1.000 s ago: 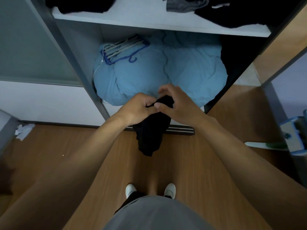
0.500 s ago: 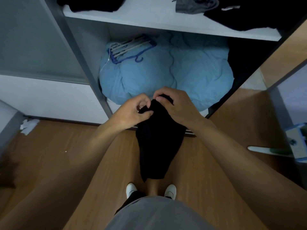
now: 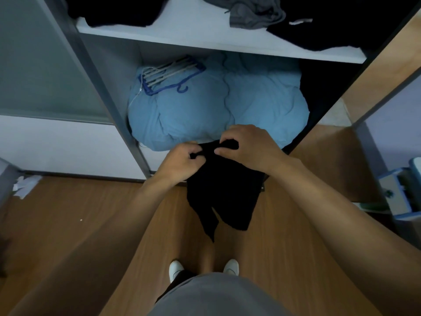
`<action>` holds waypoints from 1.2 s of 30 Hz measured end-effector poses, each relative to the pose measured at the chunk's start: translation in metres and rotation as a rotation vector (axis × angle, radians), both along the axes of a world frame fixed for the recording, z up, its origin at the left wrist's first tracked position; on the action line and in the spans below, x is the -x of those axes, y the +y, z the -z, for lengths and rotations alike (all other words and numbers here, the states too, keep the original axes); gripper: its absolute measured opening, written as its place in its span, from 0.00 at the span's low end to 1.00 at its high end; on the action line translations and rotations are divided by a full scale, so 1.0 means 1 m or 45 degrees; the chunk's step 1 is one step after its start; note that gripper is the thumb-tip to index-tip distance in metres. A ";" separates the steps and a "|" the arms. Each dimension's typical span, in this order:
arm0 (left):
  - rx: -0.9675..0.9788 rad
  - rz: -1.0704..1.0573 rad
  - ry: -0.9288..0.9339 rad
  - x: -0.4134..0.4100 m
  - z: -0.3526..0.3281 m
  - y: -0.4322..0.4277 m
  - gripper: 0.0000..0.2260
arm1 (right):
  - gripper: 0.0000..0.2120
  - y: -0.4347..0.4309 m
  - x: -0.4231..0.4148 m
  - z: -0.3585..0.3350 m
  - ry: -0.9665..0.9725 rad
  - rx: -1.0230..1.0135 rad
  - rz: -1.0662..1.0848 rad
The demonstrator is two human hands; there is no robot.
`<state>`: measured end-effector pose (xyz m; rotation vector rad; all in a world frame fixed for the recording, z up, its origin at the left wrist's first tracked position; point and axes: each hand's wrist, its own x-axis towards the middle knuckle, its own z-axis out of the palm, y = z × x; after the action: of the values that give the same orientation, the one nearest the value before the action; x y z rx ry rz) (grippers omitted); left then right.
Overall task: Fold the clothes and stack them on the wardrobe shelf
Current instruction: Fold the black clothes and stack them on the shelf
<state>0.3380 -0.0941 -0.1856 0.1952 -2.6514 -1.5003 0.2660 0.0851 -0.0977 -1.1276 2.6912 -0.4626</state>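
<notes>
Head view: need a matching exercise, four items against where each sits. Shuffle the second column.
Items
1. black garment
2. blue hangers
3. grey garment
4. white paper scrap

Places
A. on the upper shelf
B. on the floor, far left
C. pinched by the left hand and right hand, hanging down
D. lying on the light blue bedding

Pairs: 1-C, 2-D, 3-A, 4-B
</notes>
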 end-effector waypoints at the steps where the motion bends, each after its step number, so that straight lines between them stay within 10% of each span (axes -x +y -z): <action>1: -0.036 -0.001 0.007 0.002 -0.001 0.000 0.07 | 0.10 0.002 0.000 -0.002 -0.007 0.090 0.036; 7: -0.066 0.076 -0.013 0.008 0.007 -0.007 0.22 | 0.08 0.007 -0.004 -0.009 -0.178 0.485 0.063; 18: -0.061 -0.084 -0.254 0.002 0.056 -0.021 0.11 | 0.10 0.011 0.001 -0.012 -0.201 0.776 0.066; 30: -0.281 -0.627 -0.164 0.007 0.047 -0.038 0.19 | 0.16 0.025 0.014 0.006 -0.292 -0.085 0.236; 36: -0.234 -0.557 -0.100 0.002 0.038 -0.028 0.22 | 0.15 0.017 -0.007 0.022 -0.475 0.090 0.252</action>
<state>0.3360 -0.1226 -0.2236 0.8027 -2.3102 -1.5979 0.2731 0.1022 -0.1193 -0.7056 2.4778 -0.7249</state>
